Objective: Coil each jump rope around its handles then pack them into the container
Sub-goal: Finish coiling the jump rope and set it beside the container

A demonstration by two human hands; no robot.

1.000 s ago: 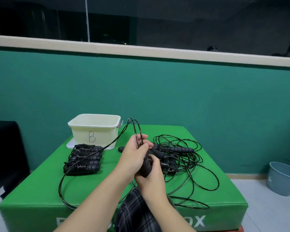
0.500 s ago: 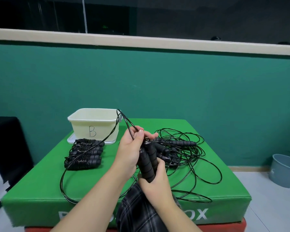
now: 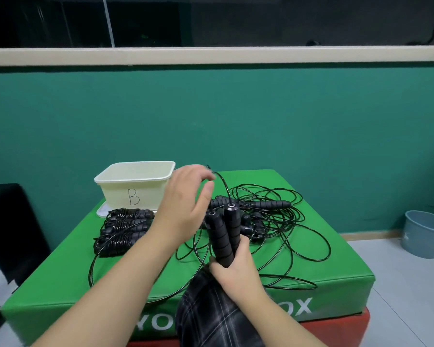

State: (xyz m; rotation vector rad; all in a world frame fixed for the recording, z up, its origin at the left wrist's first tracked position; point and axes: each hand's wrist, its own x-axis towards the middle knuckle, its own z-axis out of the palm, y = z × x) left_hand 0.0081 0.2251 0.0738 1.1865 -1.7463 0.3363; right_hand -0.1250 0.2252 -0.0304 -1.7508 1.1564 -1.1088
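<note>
- Right hand [image 3: 236, 269]: fingers curled round the lower ends of two black foam handles [image 3: 223, 236], held side by side and roughly upright, cord ends up.
- Left hand [image 3: 186, 206]: raised above and to the left of the handle tops, fingers bent and close together near the thin black cord [image 3: 222, 182] that arcs up from the handles. Motion blur hides the fingertips; whether they pinch the cord cannot be told.
- The cord of the held jump rope runs down on the left, loops over the front left of the green desk [image 3: 336, 246] and passes under the left forearm.
- Coiled jump ropes [image 3: 122, 227]: a row of black bundles, each with cord wound round its handles, lying on the desk just in front of the container; the exact count cannot be told.
- Container [image 3: 135, 186]: cream plastic tub marked "B" on its front wall, standing on a white lid [image 3: 102, 211] at the desk's far left. Its inside is not visible.
- Loose jump ropes [image 3: 281, 221]: a tangled heap of black cord and handles on the right half of the desk, behind and beside the held handles.
- Plaid fabric [image 3: 211, 309] lies below the right hand at the desk's near edge.
- A grey-blue bucket [image 3: 425, 236] stands on the floor at the right.
</note>
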